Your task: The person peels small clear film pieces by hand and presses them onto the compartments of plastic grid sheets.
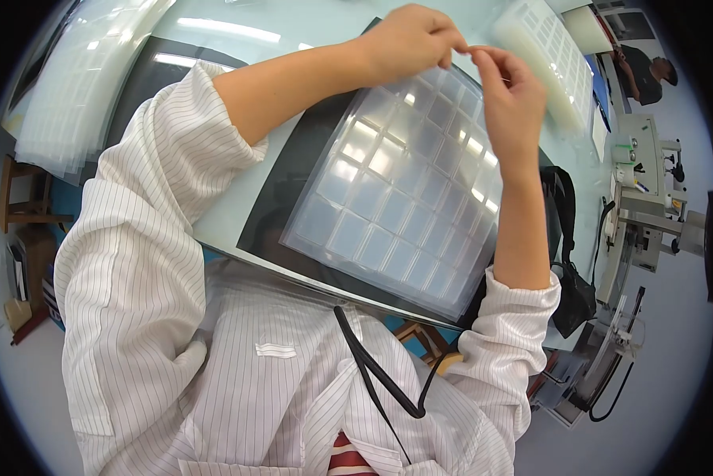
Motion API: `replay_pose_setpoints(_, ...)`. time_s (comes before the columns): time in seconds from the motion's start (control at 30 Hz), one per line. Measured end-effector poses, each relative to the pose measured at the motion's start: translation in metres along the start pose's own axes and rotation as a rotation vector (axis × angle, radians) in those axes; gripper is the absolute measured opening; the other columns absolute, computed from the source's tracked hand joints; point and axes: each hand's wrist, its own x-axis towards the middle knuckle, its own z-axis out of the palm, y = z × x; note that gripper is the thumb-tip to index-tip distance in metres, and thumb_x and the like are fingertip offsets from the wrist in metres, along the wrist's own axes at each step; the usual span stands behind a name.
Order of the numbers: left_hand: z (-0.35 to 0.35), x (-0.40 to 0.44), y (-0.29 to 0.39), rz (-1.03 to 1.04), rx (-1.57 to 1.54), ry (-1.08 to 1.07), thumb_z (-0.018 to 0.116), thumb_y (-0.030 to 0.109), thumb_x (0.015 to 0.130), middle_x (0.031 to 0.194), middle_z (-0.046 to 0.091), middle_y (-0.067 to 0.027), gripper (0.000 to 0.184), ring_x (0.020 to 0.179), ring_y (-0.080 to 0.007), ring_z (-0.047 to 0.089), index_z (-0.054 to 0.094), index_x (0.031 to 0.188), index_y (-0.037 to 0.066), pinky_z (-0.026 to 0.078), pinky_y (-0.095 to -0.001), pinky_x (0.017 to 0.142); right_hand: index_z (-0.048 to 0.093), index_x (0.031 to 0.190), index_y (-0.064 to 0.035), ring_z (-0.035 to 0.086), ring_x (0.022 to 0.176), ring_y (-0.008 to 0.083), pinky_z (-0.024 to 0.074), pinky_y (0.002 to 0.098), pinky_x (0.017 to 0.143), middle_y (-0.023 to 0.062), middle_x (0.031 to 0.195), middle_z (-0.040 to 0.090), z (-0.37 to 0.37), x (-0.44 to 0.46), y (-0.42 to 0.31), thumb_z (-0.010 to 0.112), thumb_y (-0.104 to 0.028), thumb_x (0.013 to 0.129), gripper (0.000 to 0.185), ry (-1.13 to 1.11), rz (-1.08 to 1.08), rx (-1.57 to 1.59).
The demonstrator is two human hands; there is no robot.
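Nearby, a striped shirt [245, 404] is filling the bottom, with a black cord [372, 369] hanging in front. Past it, the clear sheets [396, 202], full of small square pockets, are lying a bit tilted on a black mat [265, 218] on the worktop [317, 20]. At their far edge, the left hand [410, 47] and right hand [517, 103] are coming together. Both hands' fingers are making a narrow pinch, but I cannot tell what is in it. A soft black thing [575, 297] is hanging at the right edge. More clear sheets are sitting in a left pile [79, 87] and a right pile [551, 63]. Far off, a person [642, 75] is wearing a dark top.
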Motion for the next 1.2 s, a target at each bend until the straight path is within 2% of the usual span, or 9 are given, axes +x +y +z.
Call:
replay_pose_setpoints(0.1,-0.013,0.014,-0.033,0.017,-0.081,0.12,0.046,0.008,0.101,0.08,0.066,-0.0072,0.03,0.067,-0.0136,0.059,0.063,0.122,-0.004,0.049,-0.0261,0.062,0.075,0.102,0.0004,0.063,0.081,0.0154,0.0509,0.0293,0.074,0.007,0.096,0.072,0.022,-0.005,0.018,0.069,-0.014,0.095,0.017,-0.002,-0.209,-0.297)
replay_pose_setpoints(0.17,-0.014,0.018,-0.05,0.043,-0.111,0.124,0.045,0.009,0.101,0.078,0.066,-0.0071,0.03,0.066,-0.0137,0.059,0.062,0.122,-0.005,0.049,-0.0262,0.062,0.075,0.102,-0.0017,0.064,0.089,0.0273,0.0521,0.0379,0.081,0.0109,0.099,0.071,0.03,-0.01,0.022,0.07,-0.011,0.09,0.015,-0.053,-0.318,-0.481)
replay_pose_setpoints(0.33,0.003,-0.006,-0.02,0.085,0.168,0.337,0.044,0.008,0.1,0.076,0.064,-0.0078,0.032,0.063,-0.0142,0.059,0.06,0.123,-0.007,0.05,-0.0271,0.058,0.073,0.097,-0.0023,0.062,0.094,0.0266,0.0505,0.0381,0.085,0.0097,0.099,0.07,0.03,-0.013,0.022,0.07,-0.01,0.09,0.01,-0.065,-0.34,-0.464)
replay_pose_setpoints(0.4,-0.011,0.006,-0.031,-0.093,-0.326,0.16,0.043,0.005,0.097,0.077,0.064,-0.0088,0.031,0.06,-0.0144,0.059,0.06,0.121,-0.006,0.049,-0.0281,0.054,0.072,0.096,-0.0024,0.062,0.095,0.0265,0.0502,0.0383,0.085,0.0094,0.1,0.07,0.033,-0.012,0.023,0.07,-0.01,0.091,0.009,-0.048,-0.356,-0.456)
replay_pose_setpoints(0.7,-0.014,0.008,-0.036,-0.095,-0.329,0.117,0.048,0.008,0.096,0.081,0.065,-0.0099,0.023,0.06,-0.0163,0.059,0.065,0.104,-0.004,0.049,-0.0304,0.053,0.072,0.099,-0.0045,0.06,0.101,0.0293,0.0485,0.0383,0.089,0.0079,0.101,0.069,0.033,-0.01,0.024,0.071,-0.011,0.09,0.011,0.02,-0.38,-0.447)
replay_pose_setpoints(0.8,-0.013,0.006,-0.014,-0.013,-0.098,0.11,0.054,0.016,0.097,0.086,0.068,-0.01,0.024,0.063,-0.0184,0.061,0.068,0.098,-0.003,0.05,-0.0328,0.059,0.073,0.104,-0.0032,0.062,0.091,0.0218,0.0498,0.0337,0.083,0.0053,0.096,0.071,0.025,-0.003,0.021,0.072,-0.014,0.092,0.015,0.031,-0.526,-0.477)
replay_pose_setpoints(0.87,-0.013,-0.004,0.007,0.047,-0.04,0.051,0.055,0.019,0.097,0.085,0.069,-0.0107,0.027,0.065,-0.0193,0.062,0.069,0.097,-0.003,0.051,-0.0333,0.062,0.072,0.105,-0.0001,0.06,0.081,0.012,0.0494,0.0281,0.075,0.0025,0.092,0.072,0.016,0.0,0.0,0.071,-0.017,0.097,0.019,0.04,-0.098,-0.043)
replay_pose_setpoints(0.93,-0.013,-0.002,0.004,0.103,0.02,-0.02,0.056,0.022,0.097,0.084,0.07,-0.0114,0.029,0.067,-0.0202,0.064,0.07,0.095,-0.003,0.051,-0.0337,0.065,0.072,0.103,0.0028,0.057,0.078,0.0068,0.0482,0.0251,0.07,0.0017,0.092,0.072,0.018,0.007,0.0,0.069,-0.02,0.1,0.023,0.043,-0.068,0.034)
replay_pose_setpoints(1.2,-0.023,0.026,-0.043,0.01,0.001,0.225,0.051,0.012,0.099,0.078,0.071,-0.0172,0.029,0.071,-0.0224,0.068,0.071,0.098,-0.009,0.055,-0.0352,0.068,0.075,0.1,-0.0022,0.062,0.097,0.0285,0.0498,0.0375,0.088,0.01,0.103,0.07,0.055,-0.002,0.013,0.069,-0.011,0.092,0.013,-0.038,-0.392,-0.44)
